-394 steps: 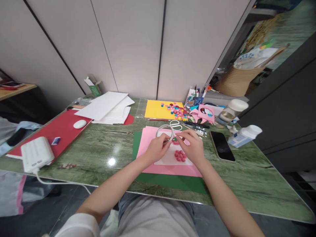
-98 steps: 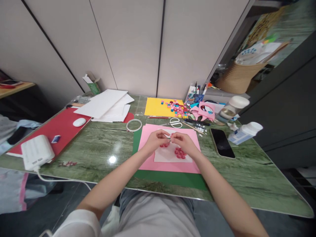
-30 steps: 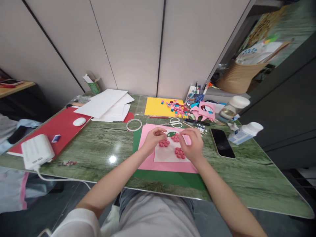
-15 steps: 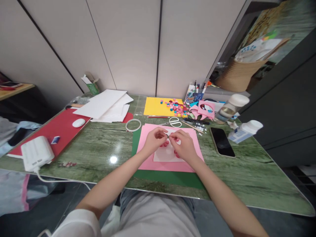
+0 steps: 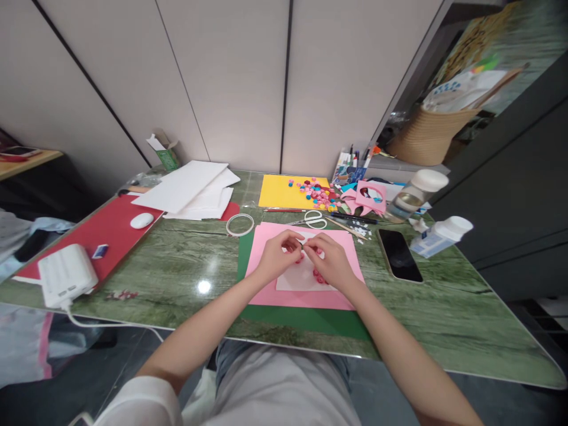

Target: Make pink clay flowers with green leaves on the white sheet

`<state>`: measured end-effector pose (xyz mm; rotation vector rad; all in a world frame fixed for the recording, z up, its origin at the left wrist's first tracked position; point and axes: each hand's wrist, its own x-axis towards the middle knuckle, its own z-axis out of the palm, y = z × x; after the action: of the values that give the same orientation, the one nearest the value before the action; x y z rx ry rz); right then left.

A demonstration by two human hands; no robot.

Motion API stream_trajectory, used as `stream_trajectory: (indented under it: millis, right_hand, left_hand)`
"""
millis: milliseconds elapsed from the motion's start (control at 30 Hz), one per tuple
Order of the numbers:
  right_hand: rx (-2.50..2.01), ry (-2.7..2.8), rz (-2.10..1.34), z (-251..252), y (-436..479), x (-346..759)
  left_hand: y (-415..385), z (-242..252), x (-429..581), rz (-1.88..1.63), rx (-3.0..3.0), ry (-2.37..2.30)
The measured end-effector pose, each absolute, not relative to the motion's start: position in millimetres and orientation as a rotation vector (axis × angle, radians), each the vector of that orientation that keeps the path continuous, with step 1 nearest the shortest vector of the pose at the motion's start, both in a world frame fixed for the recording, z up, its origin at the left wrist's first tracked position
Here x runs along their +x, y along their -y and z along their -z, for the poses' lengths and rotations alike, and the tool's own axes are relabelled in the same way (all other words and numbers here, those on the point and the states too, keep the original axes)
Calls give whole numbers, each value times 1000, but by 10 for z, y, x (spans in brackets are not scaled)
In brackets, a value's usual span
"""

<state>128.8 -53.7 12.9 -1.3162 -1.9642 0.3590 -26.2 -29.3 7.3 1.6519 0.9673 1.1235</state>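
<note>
My left hand (image 5: 279, 255) and my right hand (image 5: 332, 260) meet fingertip to fingertip over a white sheet (image 5: 290, 280). Each is closed in a pinch. Something small and dark sits between the fingertips, too small to name. Little round pink-red pieces (image 5: 323, 278), perhaps paper coils, lie on the white sheet under and beside my hands, and my fingers partly hide them. Beneath the white sheet is a larger pink sheet (image 5: 266, 296), which rests on a green sheet (image 5: 306, 320).
Behind my hands are scissors (image 5: 315, 219), a tape roll (image 5: 240, 225) and a yellow sheet (image 5: 273, 190) bearing several colourful round pieces (image 5: 318, 195). A phone (image 5: 400, 255) and bottles (image 5: 444, 235) stand at right. White sheets (image 5: 181, 186), a red sheet (image 5: 119, 228) and a power bank (image 5: 67, 275) lie left.
Both hands stay almost in place, still pinching. My left fingers have shifted slightly, and a little more of the pink-red pieces shows beside my right hand.
</note>
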Motion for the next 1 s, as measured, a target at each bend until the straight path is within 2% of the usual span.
stream_trajectory:
  millis: [367,1000]
  right_hand:
    - [-1281,1998,-422,-143,532,1294]
    - [-1357,2101,-230,-83,515,1305]
  left_hand:
    - [273,-44,-269,-1090,1623,-939]
    - [260,-30,-264,-1074,1661,-996]
